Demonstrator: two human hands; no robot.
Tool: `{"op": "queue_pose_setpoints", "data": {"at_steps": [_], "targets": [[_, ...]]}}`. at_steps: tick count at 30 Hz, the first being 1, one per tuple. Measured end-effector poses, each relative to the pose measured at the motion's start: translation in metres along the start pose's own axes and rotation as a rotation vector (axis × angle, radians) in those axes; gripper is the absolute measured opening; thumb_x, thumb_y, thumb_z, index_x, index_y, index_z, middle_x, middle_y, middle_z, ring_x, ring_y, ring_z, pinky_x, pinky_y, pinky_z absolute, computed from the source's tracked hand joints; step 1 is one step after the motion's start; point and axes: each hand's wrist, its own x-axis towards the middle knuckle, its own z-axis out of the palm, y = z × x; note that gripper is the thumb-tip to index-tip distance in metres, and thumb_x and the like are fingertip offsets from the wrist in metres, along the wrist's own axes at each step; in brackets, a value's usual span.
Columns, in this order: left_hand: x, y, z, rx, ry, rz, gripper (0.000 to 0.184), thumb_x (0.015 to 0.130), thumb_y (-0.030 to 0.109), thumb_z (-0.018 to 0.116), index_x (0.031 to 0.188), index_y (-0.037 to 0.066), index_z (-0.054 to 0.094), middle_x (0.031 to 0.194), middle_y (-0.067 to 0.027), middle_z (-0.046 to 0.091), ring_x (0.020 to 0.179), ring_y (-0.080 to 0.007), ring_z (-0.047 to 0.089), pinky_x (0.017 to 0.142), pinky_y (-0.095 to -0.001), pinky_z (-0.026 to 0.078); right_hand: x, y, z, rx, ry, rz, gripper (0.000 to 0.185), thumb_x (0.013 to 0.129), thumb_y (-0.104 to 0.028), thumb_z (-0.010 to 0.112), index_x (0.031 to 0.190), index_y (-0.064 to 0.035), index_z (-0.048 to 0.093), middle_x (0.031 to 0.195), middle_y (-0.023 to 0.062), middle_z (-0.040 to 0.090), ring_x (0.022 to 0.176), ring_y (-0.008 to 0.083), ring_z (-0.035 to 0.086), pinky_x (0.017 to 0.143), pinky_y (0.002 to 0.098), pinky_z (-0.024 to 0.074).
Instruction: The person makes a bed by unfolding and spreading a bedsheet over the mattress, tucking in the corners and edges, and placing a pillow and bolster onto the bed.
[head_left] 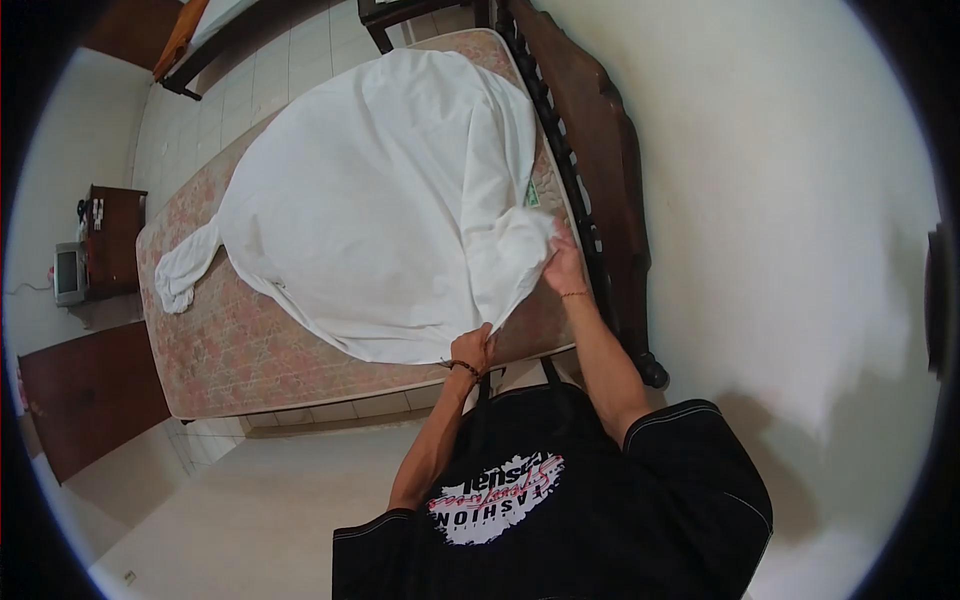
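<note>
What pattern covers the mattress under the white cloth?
The tan mattress has pinkish floral patterning: head view.

Shirt (620,510): black, short-sleeved. Print (497,497), toward 9 o'clock on the shirt: white, ragged-edged patch, black block lettering including "FASHION", red script. Sleeves (695,440), at 2 and 8 o'clock: black, pale hem stitching. Left wrist (456,383): dark beaded bracelet (463,368). Right wrist (579,305): thin reddish-brown band (574,294).
</note>
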Motion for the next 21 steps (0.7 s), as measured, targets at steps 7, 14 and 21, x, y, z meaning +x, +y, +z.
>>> {"op": "queue_pose_setpoints", "data": {"at_steps": [7, 14, 21], "targets": [[-0.009, -0.024, 0.046, 0.132, -0.039, -0.035, 0.017, 0.071, 0.016, 0.058, 0.086, 0.009, 0.053, 0.081, -0.0107, 0.058, 0.079, -0.0282, 0.055, 0.068, -0.0394, 0.041, -0.046, -0.037, -0.041, -2.073, 0.34, -0.559, 0.044, 0.071, 0.01, 0.041, 0.114, 0.0027, 0.047, 0.121, 0.0234, 0.042, 0.11, 0.034, 0.043, 0.095, 0.0338, 0.0345], [-0.026, -0.055, 0.083, 0.222, -0.151, 0.028, 0.018, 0.071, 0.015, 0.053, 0.088, 0.013, 0.058, 0.083, -0.0089, 0.058, 0.084, -0.0267, 0.053, 0.073, -0.0383, 0.04, -0.078, -0.016, -0.119, -2.417, 0.805, 0.032, 0.028, 0.081, 0.0, 0.04, 0.107, 0.0047, 0.051, 0.114, 0.0225, 0.047, 0.1, 0.0345, 0.052, 0.078, 0.0382, 0.0484], [-0.043, -0.062, 0.111, 0.187, -0.441, 0.144, 0.02, 0.073, 0.011, 0.048, 0.087, 0.014, 0.062, 0.084, -0.0094, 0.059, 0.081, -0.026, 0.058, 0.071, -0.0371, 0.045, -0.079, -0.022, -0.195, -2.457, 0.838, 0.401, 0.023, 0.08, -0.008, 0.042, 0.083, 0.0087, 0.058, 0.083, 0.0217, 0.059, 0.081, 0.0342, 0.06, 0.067, 0.0403, 0.05]]}}
